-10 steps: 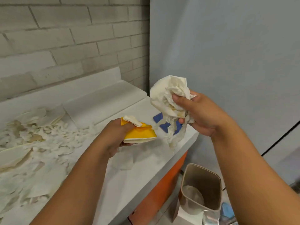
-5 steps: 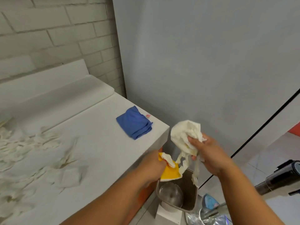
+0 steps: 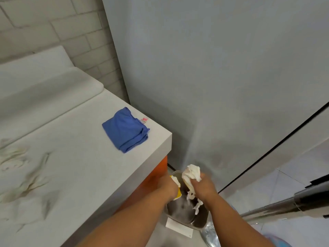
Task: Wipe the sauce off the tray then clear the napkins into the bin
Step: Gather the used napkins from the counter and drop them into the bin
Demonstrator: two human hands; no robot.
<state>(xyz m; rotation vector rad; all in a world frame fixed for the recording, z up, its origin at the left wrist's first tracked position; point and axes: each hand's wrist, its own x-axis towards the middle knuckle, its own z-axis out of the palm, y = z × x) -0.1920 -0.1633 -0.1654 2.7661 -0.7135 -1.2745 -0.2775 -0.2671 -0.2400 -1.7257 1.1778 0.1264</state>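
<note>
Both hands over the bin [image 3: 187, 215]; right hand [image 3: 203, 187] grips one crumpled napkin wad [image 3: 191, 173], shreds dangling straight down into the bin mouth; left hand [image 3: 167, 186] clutches one yellow scraper [image 3: 178, 193] with a napkin scrap [image 3: 175, 180]; wad sits directly above the bin, so release looks next; one blue cloth [image 3: 125, 130] on the counter [image 3: 85, 157] left of bin.

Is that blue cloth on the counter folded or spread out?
Folded. The blue cloth lies as a compact pad near the counter corner, with stacked layers showing along its right edge.
</note>
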